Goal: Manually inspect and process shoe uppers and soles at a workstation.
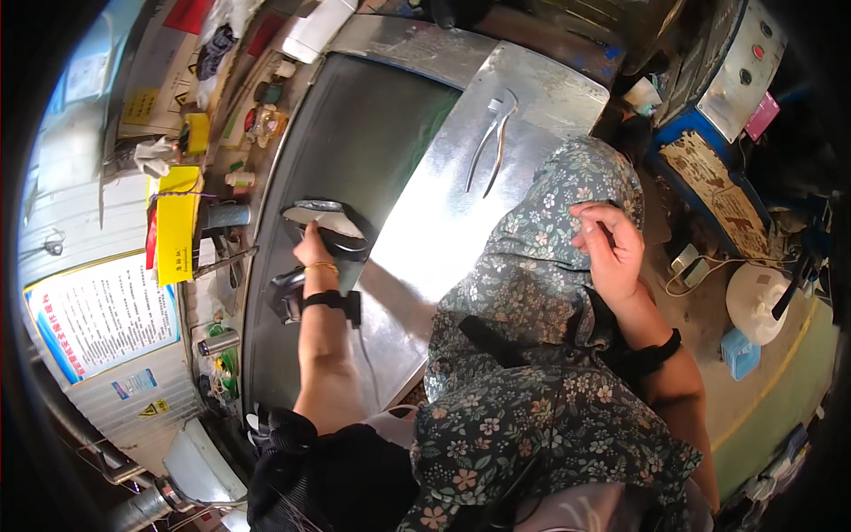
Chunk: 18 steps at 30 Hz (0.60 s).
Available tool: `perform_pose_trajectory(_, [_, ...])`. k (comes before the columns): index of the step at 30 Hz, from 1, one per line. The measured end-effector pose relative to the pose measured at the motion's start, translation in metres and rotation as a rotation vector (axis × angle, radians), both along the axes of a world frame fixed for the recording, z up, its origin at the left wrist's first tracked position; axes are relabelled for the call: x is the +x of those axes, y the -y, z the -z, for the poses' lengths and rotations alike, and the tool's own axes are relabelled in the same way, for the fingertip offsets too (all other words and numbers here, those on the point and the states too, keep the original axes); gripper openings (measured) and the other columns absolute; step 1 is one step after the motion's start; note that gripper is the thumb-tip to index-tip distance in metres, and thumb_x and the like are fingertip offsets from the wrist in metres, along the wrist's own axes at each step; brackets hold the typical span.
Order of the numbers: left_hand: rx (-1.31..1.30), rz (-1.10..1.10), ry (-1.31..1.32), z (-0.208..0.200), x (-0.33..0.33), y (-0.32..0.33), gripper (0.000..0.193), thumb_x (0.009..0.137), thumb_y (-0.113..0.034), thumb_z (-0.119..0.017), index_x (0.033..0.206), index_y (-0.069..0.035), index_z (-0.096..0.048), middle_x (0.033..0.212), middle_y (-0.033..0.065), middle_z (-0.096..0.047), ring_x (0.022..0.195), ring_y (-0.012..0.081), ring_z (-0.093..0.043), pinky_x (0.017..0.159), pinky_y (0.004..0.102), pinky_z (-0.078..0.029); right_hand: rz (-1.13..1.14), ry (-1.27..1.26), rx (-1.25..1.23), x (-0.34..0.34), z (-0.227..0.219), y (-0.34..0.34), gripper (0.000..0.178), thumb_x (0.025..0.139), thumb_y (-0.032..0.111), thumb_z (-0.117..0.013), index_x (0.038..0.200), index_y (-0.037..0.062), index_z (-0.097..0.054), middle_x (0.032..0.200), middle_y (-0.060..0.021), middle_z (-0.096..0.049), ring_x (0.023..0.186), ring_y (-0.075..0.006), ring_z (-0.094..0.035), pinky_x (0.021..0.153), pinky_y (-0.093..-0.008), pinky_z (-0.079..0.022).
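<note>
Head view: at 9 o'clock from the picture's centre, the left hand [312, 250] touches the pale cream face of a dark-rimmed piece [344, 225], which lies on a dark conveyor belt [372, 97]. 1 finger points at that face; whether the others pinch its edge I cannot tell. A 2nd dark piece [285, 288] sits beside the wrist, at 7 o'clock from the hand.

At 3 o'clock, the right hand [612, 248] is raised beside the floral-print garment [496, 390], fingers together and loosely curled, nothing visible in them.

Silver pliers [499, 115] lie at 1 o'clock on a shiny metal sheet [541, 93]; a white jug [755, 306] stands far out at 3 o'clock.
</note>
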State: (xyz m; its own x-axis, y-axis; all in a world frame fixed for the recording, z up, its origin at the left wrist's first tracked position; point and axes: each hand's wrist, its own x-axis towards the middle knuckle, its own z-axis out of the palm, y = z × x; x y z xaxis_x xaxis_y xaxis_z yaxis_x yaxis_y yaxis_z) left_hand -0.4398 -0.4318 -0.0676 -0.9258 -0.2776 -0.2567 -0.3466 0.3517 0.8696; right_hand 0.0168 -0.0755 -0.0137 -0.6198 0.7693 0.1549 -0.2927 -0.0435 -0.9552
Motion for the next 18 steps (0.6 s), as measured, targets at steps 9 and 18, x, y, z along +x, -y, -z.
perform_pose_trajectory(9, [0.567, 0.081, 0.312, 0.016, 0.033, -0.037, 0.049, 0.083, -0.028, -0.066, 0.124, -0.003, -0.055, 0.121, 0.0117, -0.059, 0.109, 0.0301, -0.057, 0.095, 0.0482, -0.047, 0.039, 0.026, -0.057, 0.003, 0.012, -0.001, 0.014, 0.094, 0.002, -0.053, 0.101, 0.0022, -0.065, 0.093, -0.0037, -0.067, 0.068, -0.0077, -0.062, 0.059, -0.0198, -0.046])
perform_pose_trajectory(18, [0.766, 0.581, 0.425, -0.116, 0.219, -0.096, 0.051, 0.083, -0.029, -0.057, 0.124, 0.0, -0.053, 0.115, 0.015, -0.064, 0.107, 0.0298, -0.062, 0.097, 0.043, -0.048, -0.145, -0.02, 0.069, 0.01, -0.03, 0.0, 0.043, 0.094, 0.011, -0.058, 0.133, 0.0037, -0.044, 0.121, -0.0145, -0.059, 0.1, -0.0185, -0.063, 0.082, -0.0285, -0.052])
